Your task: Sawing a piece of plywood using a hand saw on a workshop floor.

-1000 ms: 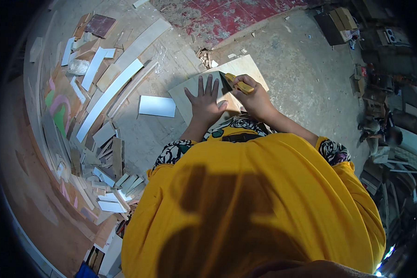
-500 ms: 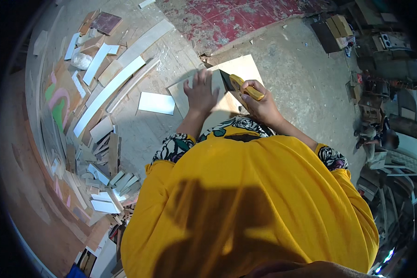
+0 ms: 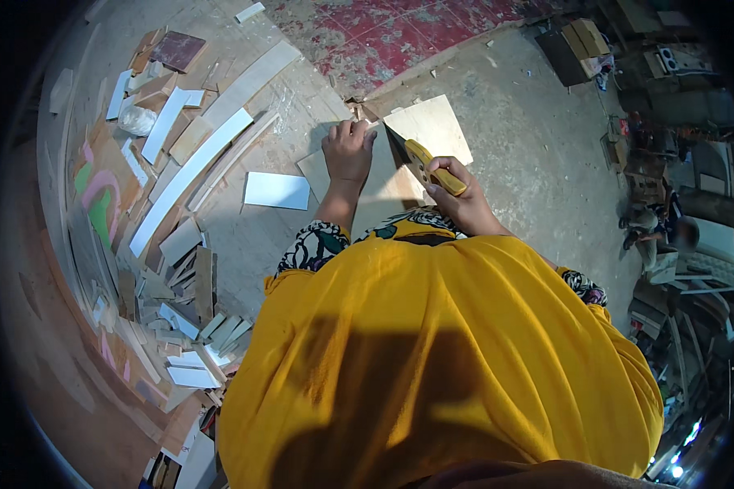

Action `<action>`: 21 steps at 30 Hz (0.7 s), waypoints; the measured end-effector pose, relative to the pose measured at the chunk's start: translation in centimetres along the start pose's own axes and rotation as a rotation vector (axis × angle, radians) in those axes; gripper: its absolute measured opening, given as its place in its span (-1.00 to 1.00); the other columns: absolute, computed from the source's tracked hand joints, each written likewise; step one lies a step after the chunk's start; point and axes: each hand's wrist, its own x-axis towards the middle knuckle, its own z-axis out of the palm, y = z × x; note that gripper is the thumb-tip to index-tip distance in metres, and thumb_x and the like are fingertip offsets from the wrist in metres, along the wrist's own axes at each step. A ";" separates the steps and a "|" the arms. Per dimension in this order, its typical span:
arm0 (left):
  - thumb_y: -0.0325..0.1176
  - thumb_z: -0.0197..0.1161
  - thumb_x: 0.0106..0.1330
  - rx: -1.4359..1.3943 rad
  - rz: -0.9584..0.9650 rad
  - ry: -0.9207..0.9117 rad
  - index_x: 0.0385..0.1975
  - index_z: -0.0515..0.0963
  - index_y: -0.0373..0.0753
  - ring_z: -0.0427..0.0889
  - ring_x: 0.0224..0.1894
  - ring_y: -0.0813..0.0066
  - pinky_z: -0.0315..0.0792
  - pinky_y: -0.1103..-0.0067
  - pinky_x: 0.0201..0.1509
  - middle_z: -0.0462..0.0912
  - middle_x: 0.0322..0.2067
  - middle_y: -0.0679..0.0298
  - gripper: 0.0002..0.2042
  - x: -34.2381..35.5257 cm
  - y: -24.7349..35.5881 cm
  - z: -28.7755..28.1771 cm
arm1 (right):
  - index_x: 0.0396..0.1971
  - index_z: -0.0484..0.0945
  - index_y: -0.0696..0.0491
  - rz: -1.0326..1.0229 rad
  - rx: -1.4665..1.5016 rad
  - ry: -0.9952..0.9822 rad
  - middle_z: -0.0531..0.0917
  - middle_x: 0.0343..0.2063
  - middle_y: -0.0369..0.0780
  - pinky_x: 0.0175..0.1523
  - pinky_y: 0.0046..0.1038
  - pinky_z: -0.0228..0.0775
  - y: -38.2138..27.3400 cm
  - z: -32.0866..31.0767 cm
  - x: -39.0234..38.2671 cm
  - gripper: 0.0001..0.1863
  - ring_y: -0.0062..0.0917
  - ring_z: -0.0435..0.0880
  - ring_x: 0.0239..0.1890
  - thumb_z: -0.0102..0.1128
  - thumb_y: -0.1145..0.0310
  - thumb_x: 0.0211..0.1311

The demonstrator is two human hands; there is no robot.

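My left hand (image 3: 347, 155) rests on a pale plywood board (image 3: 389, 196), fingers curled over its far edge. My right hand (image 3: 457, 196) is closed round the yellow handle (image 3: 432, 167) of a handsaw, whose dark blade (image 3: 395, 134) slants up and left into the plywood. A lighter square section of plywood (image 3: 428, 122) lies right of the blade. A small white panel (image 3: 276, 190) lies left of my left hand. My yellow garment fills the lower middle of the view.
Scattered offcuts and strips (image 3: 187, 179) cover the left side. A red tiled surface (image 3: 383, 41) is beyond the boards. Boxes (image 3: 583, 45) stand at the back right; a person (image 3: 652, 232) is among clutter along the right edge.
My left hand has shifted left and slightly up, from flat with spread fingers to curled at the board's edge. My right hand and the saw have moved down and right.
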 end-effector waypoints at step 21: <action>-0.01 0.26 0.07 0.110 0.053 -0.199 0.06 0.44 -0.17 -0.05 0.39 -0.05 -0.09 -0.13 0.28 0.20 0.28 0.14 -0.43 -0.2 0.2 -0.2 | -0.19 0.48 0.01 -0.242 -0.124 0.075 0.55 -0.40 -0.32 -0.30 -0.57 0.37 -3.8 0.4 19.3 -0.76 -0.65 0.49 -0.39 0.26 0.40 0.12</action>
